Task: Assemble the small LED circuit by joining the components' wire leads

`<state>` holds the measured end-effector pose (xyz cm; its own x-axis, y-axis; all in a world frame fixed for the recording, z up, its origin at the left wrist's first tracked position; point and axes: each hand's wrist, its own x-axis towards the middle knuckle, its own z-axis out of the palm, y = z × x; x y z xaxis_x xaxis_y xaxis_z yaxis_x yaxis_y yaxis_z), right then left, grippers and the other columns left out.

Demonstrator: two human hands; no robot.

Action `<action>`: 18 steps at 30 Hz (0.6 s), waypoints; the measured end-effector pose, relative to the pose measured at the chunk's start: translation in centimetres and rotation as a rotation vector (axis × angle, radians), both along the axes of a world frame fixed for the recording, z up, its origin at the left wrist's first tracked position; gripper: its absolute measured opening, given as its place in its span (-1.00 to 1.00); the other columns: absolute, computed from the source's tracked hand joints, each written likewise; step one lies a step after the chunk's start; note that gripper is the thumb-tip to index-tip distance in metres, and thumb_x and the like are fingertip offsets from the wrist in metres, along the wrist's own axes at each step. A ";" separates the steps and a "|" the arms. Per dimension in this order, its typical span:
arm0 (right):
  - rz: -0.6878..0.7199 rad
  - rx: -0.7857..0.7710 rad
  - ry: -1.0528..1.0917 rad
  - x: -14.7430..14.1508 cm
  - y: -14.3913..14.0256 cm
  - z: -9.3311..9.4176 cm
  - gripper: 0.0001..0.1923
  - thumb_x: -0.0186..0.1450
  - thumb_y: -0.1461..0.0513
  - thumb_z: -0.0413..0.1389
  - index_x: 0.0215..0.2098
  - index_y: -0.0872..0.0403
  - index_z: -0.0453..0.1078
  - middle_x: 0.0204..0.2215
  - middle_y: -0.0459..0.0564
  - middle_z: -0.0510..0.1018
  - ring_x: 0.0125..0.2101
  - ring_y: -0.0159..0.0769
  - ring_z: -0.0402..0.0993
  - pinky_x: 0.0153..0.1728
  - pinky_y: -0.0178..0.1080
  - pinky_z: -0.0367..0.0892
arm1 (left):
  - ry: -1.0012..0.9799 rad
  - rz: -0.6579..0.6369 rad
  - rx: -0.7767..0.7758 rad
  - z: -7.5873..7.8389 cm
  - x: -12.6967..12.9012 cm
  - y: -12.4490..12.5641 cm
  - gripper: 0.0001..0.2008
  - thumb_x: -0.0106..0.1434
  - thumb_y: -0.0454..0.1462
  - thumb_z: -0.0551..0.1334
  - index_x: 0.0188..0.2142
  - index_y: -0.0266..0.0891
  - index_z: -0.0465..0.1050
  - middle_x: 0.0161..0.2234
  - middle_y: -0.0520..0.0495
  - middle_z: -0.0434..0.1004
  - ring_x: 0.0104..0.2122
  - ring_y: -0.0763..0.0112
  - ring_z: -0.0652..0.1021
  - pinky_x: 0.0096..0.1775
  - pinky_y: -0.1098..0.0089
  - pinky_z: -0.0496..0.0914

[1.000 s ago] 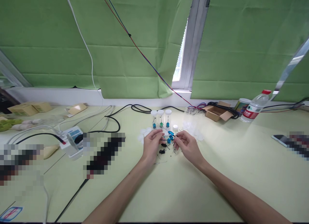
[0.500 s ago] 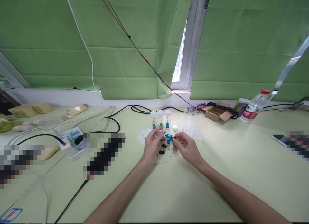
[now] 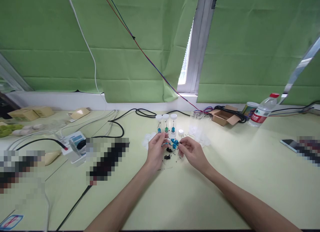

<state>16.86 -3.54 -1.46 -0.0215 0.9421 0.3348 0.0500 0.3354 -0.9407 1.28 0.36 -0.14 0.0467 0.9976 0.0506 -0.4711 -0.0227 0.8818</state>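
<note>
Fingertips of left hand (image 3: 155, 149) and right hand (image 3: 191, 151) pinch blue part (image 3: 174, 143).

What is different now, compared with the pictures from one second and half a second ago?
Very little. The left hand and right hand drew slightly closer together and a little away from the person, still pinching the small blue parts between them. The three capped vials, the black pieces on the table and the water bottle stayed in place.
</note>
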 end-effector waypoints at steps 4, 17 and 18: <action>0.002 -0.008 -0.011 0.0 -0.1 0.0 -0.78 0.30 0.07 0.14 -0.33 0.06 0.32 -0.54 -0.10 0.44 -0.55 -0.33 0.44 -0.52 -0.27 0.42 | 0.053 0.036 0.009 0.0 0.0 0.0 -0.63 0.05 0.01 0.39 -0.44 -0.28 0.51 -0.36 -0.06 0.40 -0.44 0.49 0.42 -0.46 0.46 0.38; -0.005 -0.014 -0.032 0.1 0.0 -0.1 -0.78 0.30 0.08 0.14 -0.32 0.07 0.33 -0.55 -0.10 0.45 -0.55 -0.32 0.45 -0.51 -0.25 0.42 | 0.171 0.062 0.045 -0.3 -0.4 0.3 -0.60 0.06 0.04 0.36 -0.47 -0.30 0.51 -0.48 -0.04 0.41 -0.52 0.49 0.38 -0.45 0.43 0.31; -0.007 -0.015 -0.031 0.1 0.0 -0.2 -0.78 0.30 0.08 0.14 -0.32 0.07 0.33 -0.54 -0.09 0.45 -0.54 -0.32 0.45 -0.51 -0.25 0.42 | 0.177 0.059 0.042 -0.3 -0.5 0.3 -0.59 0.07 0.04 0.35 -0.46 -0.30 0.52 -0.49 -0.04 0.41 -0.53 0.50 0.38 -0.44 0.42 0.31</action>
